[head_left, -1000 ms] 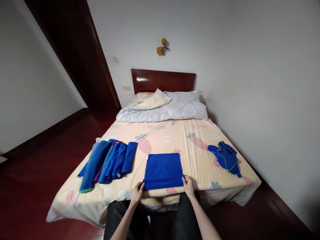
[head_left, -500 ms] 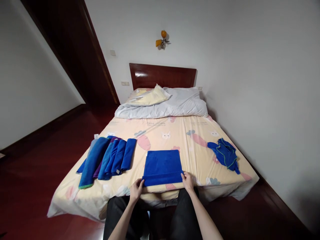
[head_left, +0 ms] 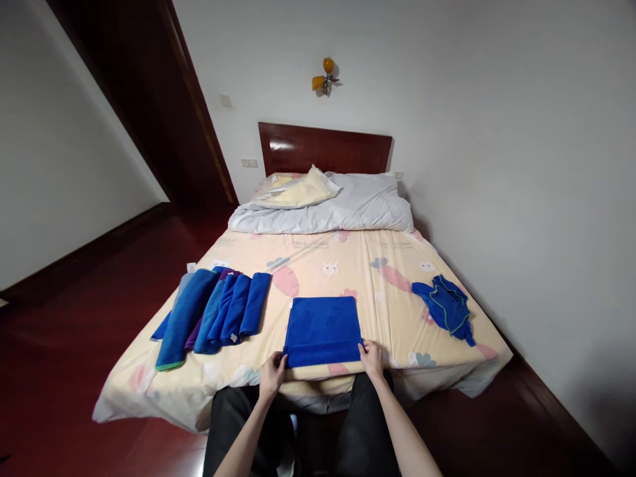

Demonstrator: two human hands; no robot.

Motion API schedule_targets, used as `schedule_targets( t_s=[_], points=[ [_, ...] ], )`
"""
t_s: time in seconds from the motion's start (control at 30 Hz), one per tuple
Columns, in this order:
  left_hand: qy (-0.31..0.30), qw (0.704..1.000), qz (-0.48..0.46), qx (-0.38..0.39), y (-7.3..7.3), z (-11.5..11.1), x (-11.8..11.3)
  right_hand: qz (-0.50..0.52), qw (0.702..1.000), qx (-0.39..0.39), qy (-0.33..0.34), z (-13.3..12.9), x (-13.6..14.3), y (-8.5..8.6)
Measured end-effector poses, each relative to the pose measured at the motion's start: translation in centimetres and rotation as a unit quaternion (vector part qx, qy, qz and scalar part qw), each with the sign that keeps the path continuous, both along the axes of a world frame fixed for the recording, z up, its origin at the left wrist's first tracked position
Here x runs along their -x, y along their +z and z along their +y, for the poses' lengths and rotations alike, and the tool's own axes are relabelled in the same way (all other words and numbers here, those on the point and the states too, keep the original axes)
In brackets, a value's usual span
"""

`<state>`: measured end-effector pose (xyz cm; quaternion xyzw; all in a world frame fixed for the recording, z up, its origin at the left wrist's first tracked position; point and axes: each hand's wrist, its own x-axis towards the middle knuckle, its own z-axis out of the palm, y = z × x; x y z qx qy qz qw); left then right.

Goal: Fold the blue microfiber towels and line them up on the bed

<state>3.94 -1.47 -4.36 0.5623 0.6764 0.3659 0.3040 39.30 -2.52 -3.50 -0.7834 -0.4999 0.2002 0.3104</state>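
A blue towel (head_left: 324, 322) lies flat on the bed near its front edge, its near side folded over into a band. My left hand (head_left: 272, 375) pinches the left end of that band between thumb and fingers. At the opposite end, my right hand (head_left: 371, 360) grips the band's right corner the same way. To the left rests a row of rolled towels (head_left: 237, 310), mostly blue with some purple, one edged in green. A crumpled blue cloth with green trim (head_left: 448, 309) sits on the right side of the bed.
The bed (head_left: 342, 265) has a patterned yellow sheet with carrots and rabbits. A grey quilt (head_left: 368, 202) is bunched by the dark wooden headboard (head_left: 322, 149). Walls stand close behind and to the right; dark red floor (head_left: 59, 344) lies at left.
Both hands keep their hold on the ends of the folded band. The towel looks almost the same; the view has shifted very slightly.
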Motion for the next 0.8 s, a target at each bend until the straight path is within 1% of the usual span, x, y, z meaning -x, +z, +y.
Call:
schedule_targets(
  t_s=[0.13, 0.17, 0.23, 0.3, 0.37, 0.43, 0.5, 0.53, 0.6, 0.7, 0.8],
  points=[
    [-0.027, 0.999, 0.024, -0.013, -0.1, -0.3, -0.1, -0.042, 0.999, 0.024, -0.003, -0.2, 0.8, 0.5],
    [-0.034, 0.998, 0.041, -0.028, -0.1, -0.4, 0.0, -0.051, 0.999, 0.017, 0.000, -0.4, 1.0, 0.6],
    [-0.048, 0.991, 0.089, -0.083, 0.1, -0.4, 0.2, -0.073, 0.997, -0.027, 0.019, -0.8, 1.1, 0.9],
    [-0.096, 0.977, 0.132, -0.139, 0.5, -0.4, 0.4, -0.103, 0.988, -0.090, 0.065, -1.4, 1.1, 1.4],
    [-0.180, 0.958, 0.156, -0.162, 0.7, -0.2, 0.5, -0.131, 0.973, -0.134, 0.138, -2.1, 0.9, 2.0],
    [-0.246, 0.942, 0.172, -0.152, 0.8, 0.1, 0.4, -0.146, 0.955, -0.141, 0.218, -2.7, 0.6, 2.5],
    [-0.270, 0.936, 0.188, -0.128, 0.5, 0.2, 0.3, -0.151, 0.940, -0.122, 0.279, -3.2, 0.2, 2.8],
    [-0.273, 0.935, 0.197, -0.116, 0.3, 0.3, 0.3, -0.151, 0.937, -0.108, 0.296, -3.3, 0.1, 2.8],
    [-0.277, 0.932, 0.214, -0.098, -0.2, 0.3, 0.3, -0.149, 0.937, -0.078, 0.306, -3.2, -0.1, 2.6],
    [-0.280, 0.924, 0.249, -0.083, -1.0, 0.6, 0.1, -0.151, 0.946, -0.049, 0.283, -2.4, -0.1, 2.0],
    [-0.275, 0.911, 0.297, -0.079, -1.3, 1.2, -0.2, -0.178, 0.948, -0.031, 0.264, -1.2, 0.5, 1.5]
  ],
)
